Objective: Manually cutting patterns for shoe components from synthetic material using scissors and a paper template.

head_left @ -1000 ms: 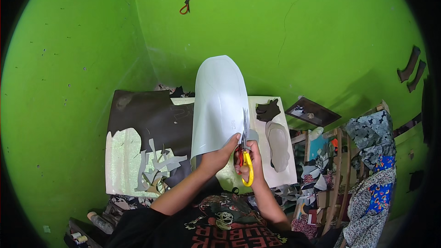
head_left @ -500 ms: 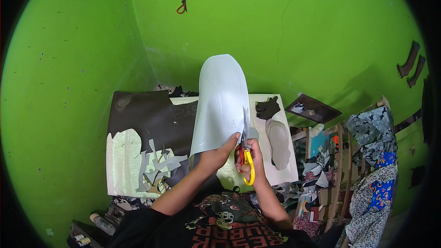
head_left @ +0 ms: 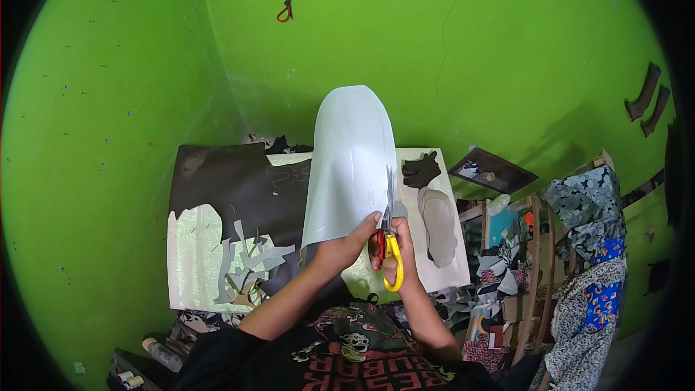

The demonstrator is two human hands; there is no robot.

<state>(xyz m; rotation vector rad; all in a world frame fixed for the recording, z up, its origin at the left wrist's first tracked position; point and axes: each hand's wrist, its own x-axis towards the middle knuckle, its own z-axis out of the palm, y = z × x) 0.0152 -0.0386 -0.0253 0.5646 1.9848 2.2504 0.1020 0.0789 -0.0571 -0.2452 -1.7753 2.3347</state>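
Note:
My left hand (head_left: 347, 247) grips the lower edge of a large pale grey-white sheet (head_left: 349, 152), thumb on top. The sheet stands up and curves, with faint drawn outlines on its face. Closed round the yellow and red handles of a pair of scissors (head_left: 392, 253) is my right hand (head_left: 402, 250). The blades point away from me along the sheet's right edge, slightly parted. A small grey flap (head_left: 400, 208) shows just right of the blades. Part of my left fingers is hidden behind the sheet.
Beneath my hands is a pale board (head_left: 190, 275) with a dark brown sheet (head_left: 242, 177), grey offcuts (head_left: 253, 261) and sole-shaped pieces (head_left: 437, 228). At the right are a dark tray (head_left: 494, 170), a wooden rack (head_left: 534, 268) of scraps and hanging patterned cloth (head_left: 590, 210). Green walls stand close.
The sheet has tilted slightly to the right, and the scissor blades have shifted a little right with its edge. Both hands keep their hold.

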